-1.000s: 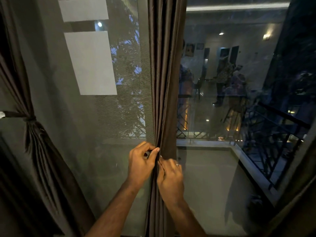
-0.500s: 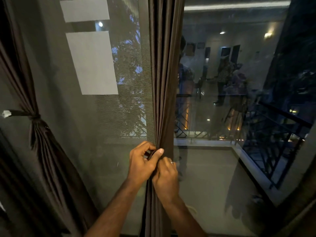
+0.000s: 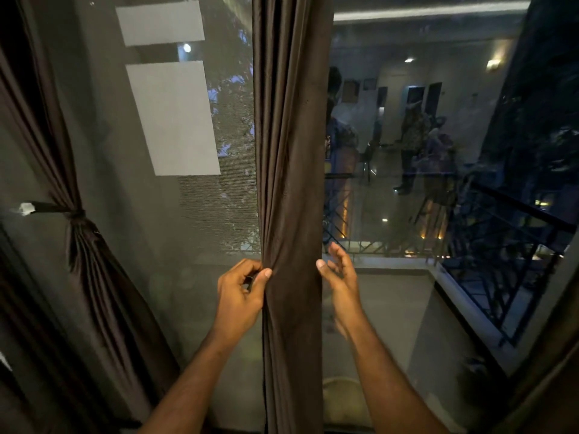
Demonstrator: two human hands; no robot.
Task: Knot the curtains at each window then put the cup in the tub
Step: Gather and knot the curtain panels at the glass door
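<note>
A dark brown curtain [image 3: 289, 151] hangs straight down the middle of the window, gathered in folds. My left hand [image 3: 241, 292] pinches its left edge at about waist height, thumb against the cloth. My right hand [image 3: 340, 277] is just off the curtain's right edge, fingers spread and loose, holding nothing. At the left, another brown curtain [image 3: 94, 277] is gathered and bound by a dark tie-back [image 3: 53, 208] that runs to the wall. No cup or tub is in view.
Behind the curtains is a mesh-screened pane [image 3: 175, 198] on the left and a glass pane [image 3: 407, 292] on the right that reflects a lit room. A black balcony railing [image 3: 501, 245] lies outside. More dark cloth [image 3: 548, 386] fills the lower right corner.
My right hand has let go of the middle curtain and moved to its right side, fingers opening. The curtain now hangs wider between my hands. My left hand keeps its pinch.
</note>
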